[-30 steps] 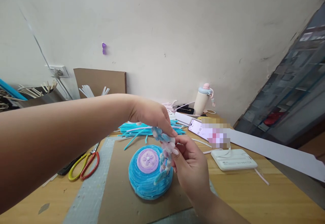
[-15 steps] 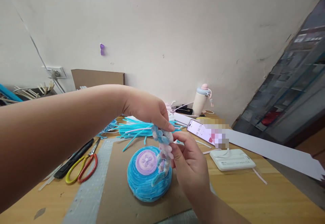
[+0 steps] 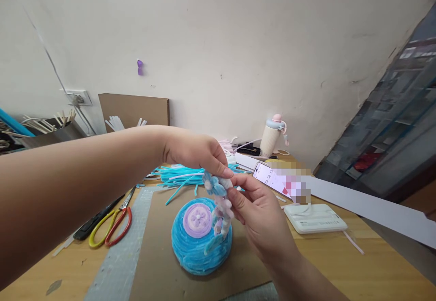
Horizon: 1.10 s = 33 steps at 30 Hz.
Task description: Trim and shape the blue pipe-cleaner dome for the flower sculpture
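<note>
A round blue fuzzy base (image 3: 200, 255) with a lilac disc and small flower on top lies on brown cardboard (image 3: 160, 264). From its right side rises a stalk of pipe-cleaner flowers (image 3: 223, 205) in white, pink and blue. My left hand (image 3: 200, 151) reaches over from the left, thumb and fingers pinched at the stalk's top beside the blue flower. My right hand (image 3: 257, 205) pinches the upper stalk from the right, its fingertips close to the left thumb. The exact spot between the fingertips is partly hidden.
Scissors (image 3: 124, 219) and a black cutter (image 3: 97, 221) lie at left. Behind the base is a bundle of blue pipe cleaners (image 3: 177, 176). A phone (image 3: 272, 178), a white power bank (image 3: 315, 218) and a bottle (image 3: 271, 137) stand or lie at right.
My left wrist and forearm have lowered slightly, and my right-hand fingers have shifted up the stalk. Both hands keep pinching near its top. The whole view has shifted a little.
</note>
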{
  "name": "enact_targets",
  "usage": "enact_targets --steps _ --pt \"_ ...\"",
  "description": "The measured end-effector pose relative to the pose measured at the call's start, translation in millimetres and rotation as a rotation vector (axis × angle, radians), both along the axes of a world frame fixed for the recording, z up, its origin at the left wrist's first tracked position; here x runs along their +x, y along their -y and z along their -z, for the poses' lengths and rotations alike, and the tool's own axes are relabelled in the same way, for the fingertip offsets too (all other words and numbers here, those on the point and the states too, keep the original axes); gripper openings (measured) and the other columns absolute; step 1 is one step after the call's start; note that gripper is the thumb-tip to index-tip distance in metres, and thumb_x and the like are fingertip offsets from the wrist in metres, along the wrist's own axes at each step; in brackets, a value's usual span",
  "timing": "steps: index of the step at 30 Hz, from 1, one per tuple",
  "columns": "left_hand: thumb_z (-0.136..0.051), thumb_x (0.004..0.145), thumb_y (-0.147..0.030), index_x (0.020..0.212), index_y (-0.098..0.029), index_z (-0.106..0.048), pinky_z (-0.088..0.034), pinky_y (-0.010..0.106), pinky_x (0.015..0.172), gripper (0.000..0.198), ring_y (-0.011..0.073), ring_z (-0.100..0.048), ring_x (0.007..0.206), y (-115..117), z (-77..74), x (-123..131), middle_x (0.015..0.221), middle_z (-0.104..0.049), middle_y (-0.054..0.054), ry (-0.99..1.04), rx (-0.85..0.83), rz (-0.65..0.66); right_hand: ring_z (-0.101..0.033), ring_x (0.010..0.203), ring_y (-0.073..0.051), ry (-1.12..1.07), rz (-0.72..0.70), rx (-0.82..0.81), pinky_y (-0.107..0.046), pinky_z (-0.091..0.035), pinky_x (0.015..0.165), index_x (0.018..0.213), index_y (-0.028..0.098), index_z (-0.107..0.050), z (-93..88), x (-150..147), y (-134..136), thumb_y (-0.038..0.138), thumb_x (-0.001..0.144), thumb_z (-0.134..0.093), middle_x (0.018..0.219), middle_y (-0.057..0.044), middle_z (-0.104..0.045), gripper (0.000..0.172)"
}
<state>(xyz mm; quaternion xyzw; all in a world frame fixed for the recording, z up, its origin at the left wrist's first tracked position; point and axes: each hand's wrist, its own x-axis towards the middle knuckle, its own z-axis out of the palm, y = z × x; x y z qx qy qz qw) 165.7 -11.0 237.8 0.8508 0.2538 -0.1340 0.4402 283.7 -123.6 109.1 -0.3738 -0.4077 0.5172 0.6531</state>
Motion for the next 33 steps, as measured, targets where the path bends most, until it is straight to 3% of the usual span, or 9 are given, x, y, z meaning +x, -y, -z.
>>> enact_targets --steps 5,11,15,18,21,24,28,31,33 --pt "-0.063 0.079 -0.035 0.066 -0.019 -0.069 -0.041 0.026 0.072 0.021 0.0127 -0.054 0.068 -4.0 11.6 -1.6 0.062 -0.066 -0.003 0.094 -0.178 -0.044 -0.055 0.05 -0.008 -0.035 0.02 0.012 -0.019 -0.044 0.046 0.082 0.019 -0.061 4.0 -1.4 -0.8 0.037 0.076 -0.073 0.063 0.003 -0.064 0.023" --pt "-0.067 0.075 -0.041 0.068 -0.018 -0.071 -0.041 0.025 0.069 0.025 0.0126 -0.053 0.065 -5.6 16.8 -0.8 0.061 -0.066 -0.002 0.117 -0.177 -0.065 -0.055 0.049 -0.008 -0.06 0.025 0.021 -0.018 -0.044 0.045 0.082 0.019 -0.063 4.3 -1.0 -1.2 0.036 0.077 -0.072 0.06 0.004 -0.062 0.021" --pt "-0.064 0.075 -0.048 0.078 -0.02 -0.073 -0.04 0.024 0.072 0.029 0.0148 -0.055 0.074 -4.5 5.7 -2.9 0.071 -0.069 -0.001 0.056 0.028 -0.046 -0.054 0.048 -0.007 -0.062 0.025 0.02 -0.018 -0.043 0.044 0.084 0.018 -0.063 3.3 0.5 -2.7 0.036 0.078 -0.071 0.059 0.003 -0.062 0.021" --pt "-0.053 0.08 -0.055 0.088 -0.024 -0.073 -0.038 0.022 0.074 0.038 0.0159 -0.055 0.084 -6.5 -4.3 -11.5 0.087 -0.071 -0.002 0.069 0.226 -0.106 -0.054 0.048 -0.008 -0.038 0.013 0.023 -0.018 -0.042 0.043 0.087 0.018 -0.064 3.0 1.5 -2.2 0.037 0.078 -0.071 0.06 0.002 -0.062 0.022" --pt "-0.041 0.086 -0.057 0.097 -0.026 -0.07 -0.037 0.021 0.077 0.044 0.0157 -0.054 0.088 -12.3 -3.2 -26.5 0.095 -0.069 -0.001 0.147 0.256 -0.166 -0.052 0.047 -0.007 -0.018 0.038 -0.001 -0.018 -0.04 0.041 0.089 0.018 -0.064 4.0 2.3 -1.1 0.039 0.077 -0.071 0.06 0.002 -0.062 0.024" --pt "-0.046 0.086 -0.054 0.086 -0.022 -0.069 -0.037 0.023 0.079 0.039 0.015 -0.053 0.079 -18.7 11.0 -41.5 0.079 -0.065 0.0 0.175 0.136 -0.157 -0.049 0.045 -0.006 -0.006 0.05 -0.003 -0.017 -0.037 0.041 0.089 0.018 -0.064 4.7 1.9 -0.7 0.04 0.078 -0.07 0.059 0.003 -0.061 0.025" --pt "-0.05 0.085 -0.054 0.075 -0.019 -0.061 -0.04 0.025 0.078 0.038 0.0138 -0.051 0.072 -25.7 37.1 -53.6 0.073 -0.059 -0.001 0.409 -0.079 -0.204 -0.043 0.043 -0.004 0.022 0.056 -0.006 -0.016 -0.034 0.04 0.089 0.019 -0.065 3.4 -0.4 0.4 0.04 0.078 -0.07 0.06 0.004 -0.059 0.024" --pt "-0.032 0.09 -0.06 0.106 -0.019 -0.06 -0.039 0.029 0.09 0.052 0.019 -0.054 0.1 -29.2 60.3 -65.8 0.109 -0.063 0.007 0.556 -0.046 -0.37 -0.041 0.045 -0.003 0.028 0.171 0.005 -0.016 -0.033 0.039 0.1 0.025 -0.063 9.8 3.0 5.9 0.039 0.078 -0.07 0.076 0.003 -0.061 0.027" --pt "-0.02 0.091 -0.062 0.126 -0.021 -0.049 -0.036 0.031 0.097 0.062 0.022 -0.047 0.119 -27.1 82.4 -79.8 0.133 -0.054 0.01 0.542 -0.022 -0.555 -0.047 0.051 -0.005 -0.002 0.282 -0.015 -0.017 -0.034 0.039 0.105 0.029 -0.06 24.8 10.2 13.6 0.039 0.079 -0.069 0.091 0.002 -0.061 0.03"
